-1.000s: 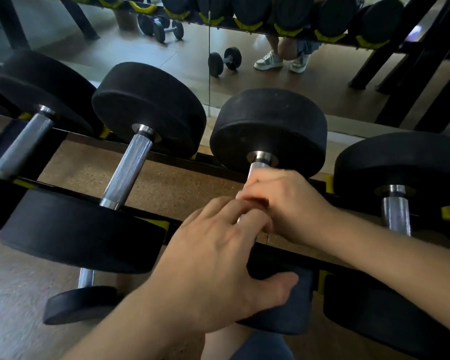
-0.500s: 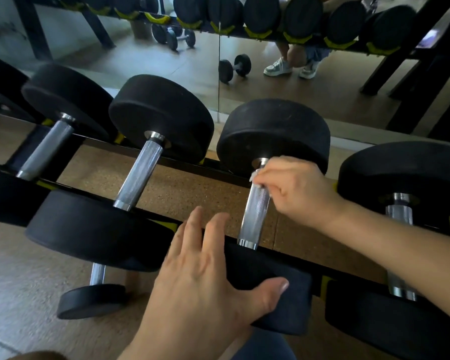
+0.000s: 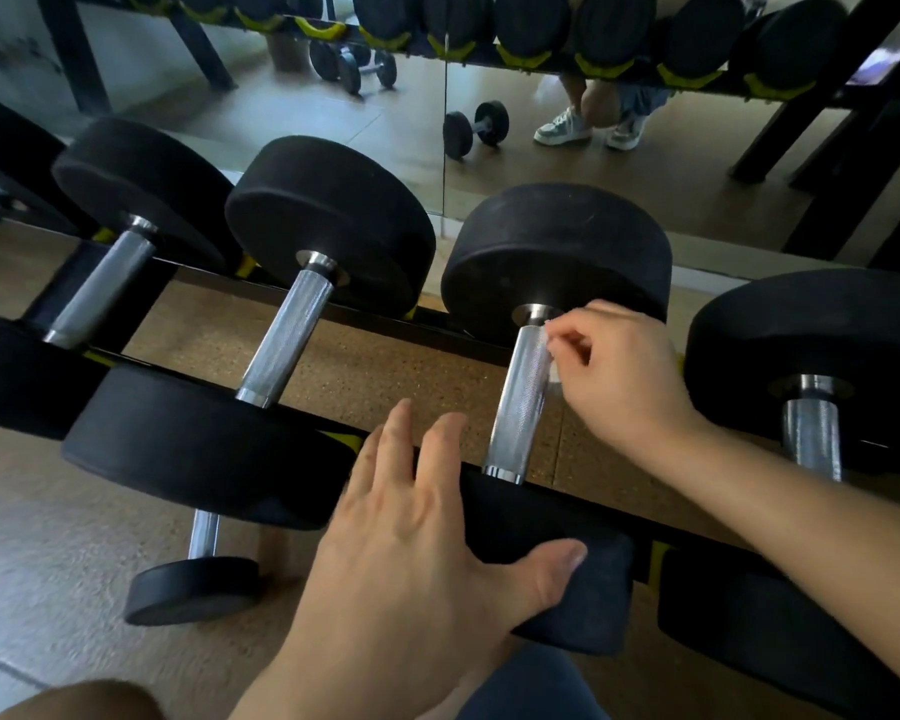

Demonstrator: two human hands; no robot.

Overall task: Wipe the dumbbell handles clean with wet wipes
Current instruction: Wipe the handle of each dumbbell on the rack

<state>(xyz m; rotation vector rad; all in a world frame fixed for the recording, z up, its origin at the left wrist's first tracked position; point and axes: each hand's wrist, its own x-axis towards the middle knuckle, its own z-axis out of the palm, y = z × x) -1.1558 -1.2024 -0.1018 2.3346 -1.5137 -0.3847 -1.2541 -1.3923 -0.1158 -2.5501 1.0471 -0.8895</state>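
Several black dumbbells with knurled steel handles lie side by side on a low black rack (image 3: 427,324). My right hand (image 3: 619,376) pinches a small white wet wipe (image 3: 553,350) against the far end of the middle dumbbell's handle (image 3: 520,402), just below the far head (image 3: 557,252). My left hand (image 3: 417,543) rests on the near head (image 3: 557,574) of the same dumbbell, fingers straight over its top and thumb along its near face. Most of the wipe is hidden inside my right hand.
Neighbouring handles lie at left (image 3: 287,340), far left (image 3: 100,293) and right (image 3: 811,433). A small dumbbell (image 3: 193,584) sits on the floor under the rack. A mirror (image 3: 489,148) behind reflects another rack, a floor dumbbell and a person's shoes.
My right hand slid from the middle of the handle to its far end and uncovered the steel. My left hand came off the handle and settled on the near head.
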